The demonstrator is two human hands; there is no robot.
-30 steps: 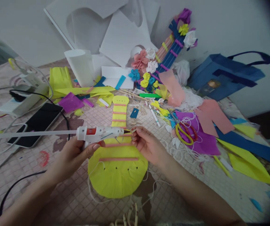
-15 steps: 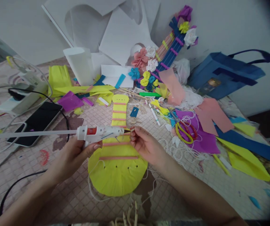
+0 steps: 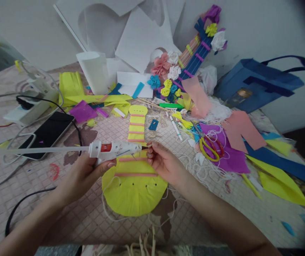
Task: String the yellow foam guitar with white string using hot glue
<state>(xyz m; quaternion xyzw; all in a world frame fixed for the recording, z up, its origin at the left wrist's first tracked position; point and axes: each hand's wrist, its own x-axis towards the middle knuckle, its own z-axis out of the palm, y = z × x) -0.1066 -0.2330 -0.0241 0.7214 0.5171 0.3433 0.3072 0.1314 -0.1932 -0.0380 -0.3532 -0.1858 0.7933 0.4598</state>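
My left hand (image 3: 85, 174) is wrapped round the handle of a white hot glue gun (image 3: 115, 150), with a long glue stick (image 3: 48, 150) reaching out of its back to the left. The dark nozzle points right, at the fingertips of my right hand (image 3: 163, 160). Those fingers are pinched together at the nozzle; what they hold is too small to make out. Under both hands lies a yellow guitar-shaped craft (image 3: 135, 197) with pink strips across its neck and body. A white string runs from a hole in its body.
Yellow and red scissors (image 3: 208, 149) lie right among loose white string and purple paper (image 3: 233, 161). A phone (image 3: 47, 135), cables and a power strip (image 3: 31, 108) sit left. Behind are a white cup-like roll (image 3: 93, 73), a decorated blue guitar craft (image 3: 197, 58) and a blue bag (image 3: 259, 85).
The view has shifted slightly, so the table things appear a little further right and up. Both hands keep the same hold, with the nozzle still at my right fingertips.
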